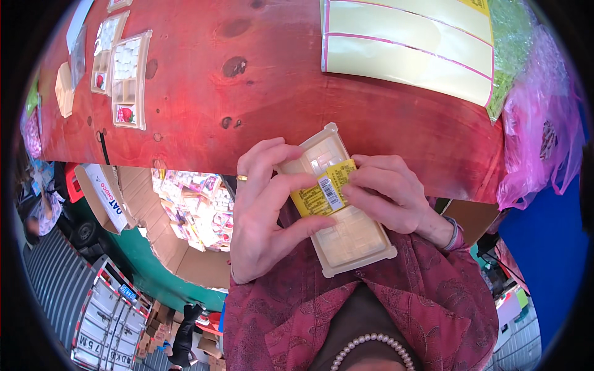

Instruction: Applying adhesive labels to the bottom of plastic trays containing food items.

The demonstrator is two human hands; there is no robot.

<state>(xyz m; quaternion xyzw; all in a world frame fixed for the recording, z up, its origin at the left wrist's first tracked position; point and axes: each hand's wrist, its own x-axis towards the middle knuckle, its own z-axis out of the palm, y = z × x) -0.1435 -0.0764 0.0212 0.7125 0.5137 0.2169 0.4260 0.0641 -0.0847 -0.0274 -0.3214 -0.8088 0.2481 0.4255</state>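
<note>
The tan plastic tray (pixel 352 238) is held aslant in front of the person's chest, just off the near edge of the red wooden table (pixel 192 93). A yellow barcode label (pixel 311 201) already crosses its middle; whether the far end is pressed flat, I can't quite tell, since the right hand (pixel 393 195) covers it. That hand's fingers are bunched close on the label's end, while the left hand (pixel 263 213), wearing a gold ring (pixel 242 178), grips the tray's other side, thumb and fingers spread around it.

Beyond, on the table, a sheet of pale yellow strips (pixel 408 52) lies beside a pink plastic bag (pixel 538 130). Leftward, two compartment trays of white pieces (pixel 128 62) show no yellow label on top. Below them, a cardboard box (pixel 192 266) holds many small packets (pixel 195 207).
</note>
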